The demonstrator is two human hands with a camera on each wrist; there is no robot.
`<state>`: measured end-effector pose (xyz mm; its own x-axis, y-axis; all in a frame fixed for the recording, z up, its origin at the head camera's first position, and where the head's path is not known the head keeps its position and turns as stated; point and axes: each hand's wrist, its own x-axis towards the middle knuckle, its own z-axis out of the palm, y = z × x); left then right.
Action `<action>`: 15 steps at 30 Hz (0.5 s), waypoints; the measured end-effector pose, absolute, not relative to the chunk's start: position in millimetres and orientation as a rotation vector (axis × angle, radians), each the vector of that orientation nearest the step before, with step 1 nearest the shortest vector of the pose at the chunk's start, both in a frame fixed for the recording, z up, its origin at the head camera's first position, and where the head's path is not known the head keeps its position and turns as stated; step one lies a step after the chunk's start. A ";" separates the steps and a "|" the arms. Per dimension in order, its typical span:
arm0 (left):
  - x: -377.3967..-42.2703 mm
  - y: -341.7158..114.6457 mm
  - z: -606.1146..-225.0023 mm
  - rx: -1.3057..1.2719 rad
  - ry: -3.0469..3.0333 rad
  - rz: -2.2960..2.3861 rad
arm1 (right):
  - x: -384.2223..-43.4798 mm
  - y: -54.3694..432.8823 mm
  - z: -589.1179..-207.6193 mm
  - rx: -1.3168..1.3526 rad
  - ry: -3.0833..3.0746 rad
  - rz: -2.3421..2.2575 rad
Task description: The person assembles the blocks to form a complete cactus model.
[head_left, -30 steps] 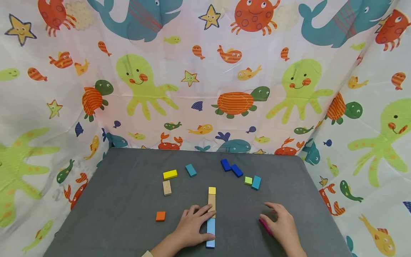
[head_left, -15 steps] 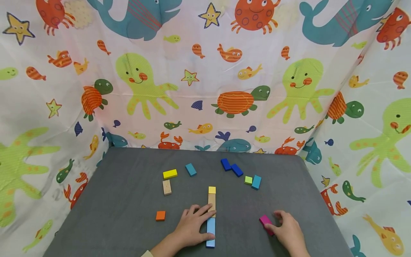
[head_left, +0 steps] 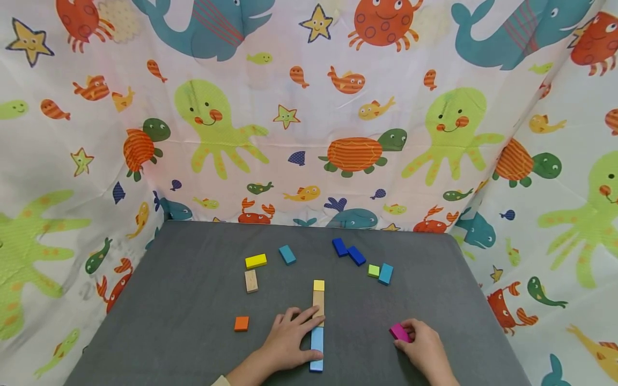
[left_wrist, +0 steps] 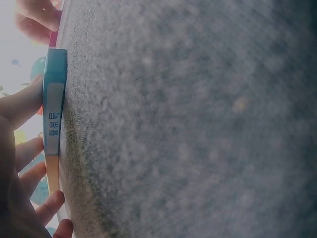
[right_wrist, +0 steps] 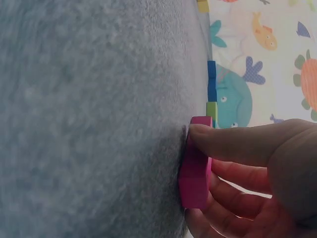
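Observation:
My left hand [head_left: 288, 342] rests with spread fingers over a straight row of blocks. Its thumb touches the light blue block [head_left: 316, 340] at the near end, and its fingertips lie on the wooden block [head_left: 318, 298] beyond. A small yellow block [head_left: 318, 285] tops the far end of that row. Printed characters show on the light blue block's side [left_wrist: 53, 119] in the left wrist view. To the right, my right hand [head_left: 426, 346] pinches a magenta block [right_wrist: 194, 191] between thumb and fingers, low over the grey cloth.
Left of the row lie an orange block [head_left: 241, 324], a wooden block [head_left: 251, 281] and a yellow block [head_left: 256, 261]. Farther back are a teal block [head_left: 287, 255], two dark blue blocks [head_left: 356, 255], a green block [head_left: 373, 271] and another teal block [head_left: 385, 274]. A printed curtain [head_left: 309, 203] borders the table.
My right hand's fingers have drawn in from a wide spread and now pinch the magenta block, which was partly hidden behind the thumb. My left hand and the row stay put.

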<state>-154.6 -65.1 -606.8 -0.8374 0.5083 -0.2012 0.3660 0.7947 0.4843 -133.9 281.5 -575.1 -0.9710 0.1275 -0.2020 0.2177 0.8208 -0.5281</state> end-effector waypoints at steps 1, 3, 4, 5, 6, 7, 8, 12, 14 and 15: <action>-154.1 -65.0 -605.9 0.668 2.663 0.616 | -133.8 280.5 -575.2 0.263 2.855 -0.852; -153.3 -64.9 -604.3 0.664 2.664 0.602 | -134.4 277.9 -574.8 0.244 2.881 -0.847; -152.8 -65.1 -603.7 0.663 2.665 0.598 | -134.7 276.6 -574.4 0.235 2.892 -0.842; -152.4 -65.1 -603.4 0.660 2.665 0.595 | -135.4 274.8 -573.9 0.227 2.903 -0.835; -152.0 -65.1 -603.4 0.659 2.666 0.592 | -136.0 273.2 -573.1 0.218 2.913 -0.830; -152.1 -65.1 -603.4 0.659 2.668 0.590 | -136.9 271.4 -572.3 0.207 2.926 -0.824; -152.0 -65.2 -603.5 0.658 2.669 0.588 | -138.0 269.2 -571.2 0.198 2.937 -0.815; -152.2 -65.3 -605.4 0.660 2.667 0.589 | -142.2 262.0 -567.2 0.133 2.963 -0.789; -152.8 -65.0 -606.4 0.666 2.665 0.595 | -145.0 259.4 -565.0 0.085 2.975 -0.785; -153.0 -64.8 -606.9 0.667 2.665 0.596 | -146.3 258.2 -564.0 0.062 2.981 -0.790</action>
